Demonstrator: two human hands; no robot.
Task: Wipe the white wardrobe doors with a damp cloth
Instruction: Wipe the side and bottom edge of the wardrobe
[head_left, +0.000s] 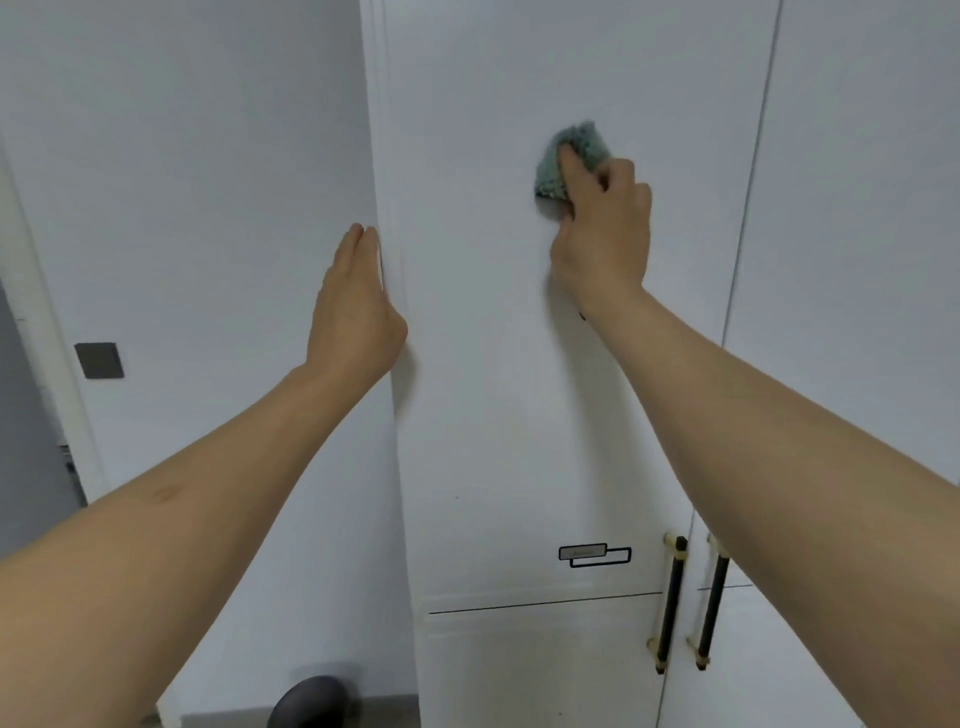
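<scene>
A tall white wardrobe door fills the middle of the view. A second white door adjoins it on the right. My right hand is raised and presses a bunched teal cloth flat against the upper part of the middle door. My left hand rests with straight fingers on the wardrobe's left edge, holding nothing.
Two black vertical handles with brass ends sit low where the doors meet. A small label is stuck on the middle door. A white wall with a grey switch plate stands at left. A dark rounded object lies on the floor.
</scene>
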